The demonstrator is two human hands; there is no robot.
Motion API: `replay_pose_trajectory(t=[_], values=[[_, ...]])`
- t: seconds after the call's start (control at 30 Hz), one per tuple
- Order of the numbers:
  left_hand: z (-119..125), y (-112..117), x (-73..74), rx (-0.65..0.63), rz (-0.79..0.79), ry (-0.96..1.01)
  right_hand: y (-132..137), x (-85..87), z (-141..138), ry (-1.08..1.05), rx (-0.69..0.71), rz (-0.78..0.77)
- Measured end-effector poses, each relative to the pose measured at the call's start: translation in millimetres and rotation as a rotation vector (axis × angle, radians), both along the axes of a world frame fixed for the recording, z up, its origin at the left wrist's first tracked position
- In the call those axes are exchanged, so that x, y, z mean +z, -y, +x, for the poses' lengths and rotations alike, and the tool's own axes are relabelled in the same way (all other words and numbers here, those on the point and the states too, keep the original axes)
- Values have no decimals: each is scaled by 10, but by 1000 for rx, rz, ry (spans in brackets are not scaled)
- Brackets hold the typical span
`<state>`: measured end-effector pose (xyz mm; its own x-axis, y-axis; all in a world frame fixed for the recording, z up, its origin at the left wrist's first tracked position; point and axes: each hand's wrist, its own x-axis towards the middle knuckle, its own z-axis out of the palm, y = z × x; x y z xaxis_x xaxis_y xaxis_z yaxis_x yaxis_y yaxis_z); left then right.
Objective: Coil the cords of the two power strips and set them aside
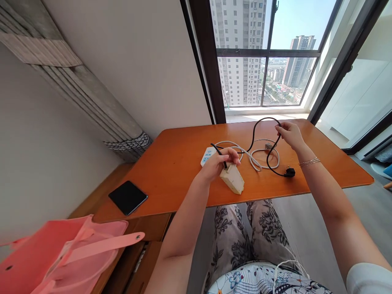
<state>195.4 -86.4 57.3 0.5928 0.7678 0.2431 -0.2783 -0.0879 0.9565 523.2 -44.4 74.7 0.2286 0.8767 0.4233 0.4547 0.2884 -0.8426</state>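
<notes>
My left hand [219, 163] is closed at the top of a cream-coloured blocky piece [233, 179], worn and brownish at its edges, near the table's front edge. A thick black cord end [218, 153] passes by its fingers; how it joins the block is hidden. My right hand [290, 134] pinches a loop of black power cord [255, 132] above the table. This cord hangs down to a black plug [289, 172] resting on the tabletop. Between my hands lies a coiled white cable [257, 165] with a greyish plug [268, 146]. Partly behind my left hand sits a white power strip [207, 154].
The orange-brown table [174, 163] reaches to the window [266, 53]. A black tablet or phone [128, 197] lies at its left end. Beside that is an open pink bag [70, 253] with a strap. A grey curtain [92, 98] hangs at the left wall.
</notes>
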Motion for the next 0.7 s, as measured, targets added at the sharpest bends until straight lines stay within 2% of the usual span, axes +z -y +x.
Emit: replay_pose_trajectory(t=[0.1, 0.23, 0.3, 0.4, 0.57, 0.7], values=[[22, 20, 77, 85, -64, -9, 49, -113, 9, 104, -35, -99], [21, 15, 130, 122, -65, 7, 131, -177, 26, 448, -133, -265], [39, 11, 157, 115, -38, 12, 175, -172, -34, 546, -110, -262], [120, 33, 260, 7, 24, -54, 235, -120, -266, 513, 52, -94], [296, 148, 578, -237, 146, -253, 232, 25, -844, 343, 509, 148], [335, 251, 727, -405, 191, -251, 109, 65, -1156, 349, 642, 197]])
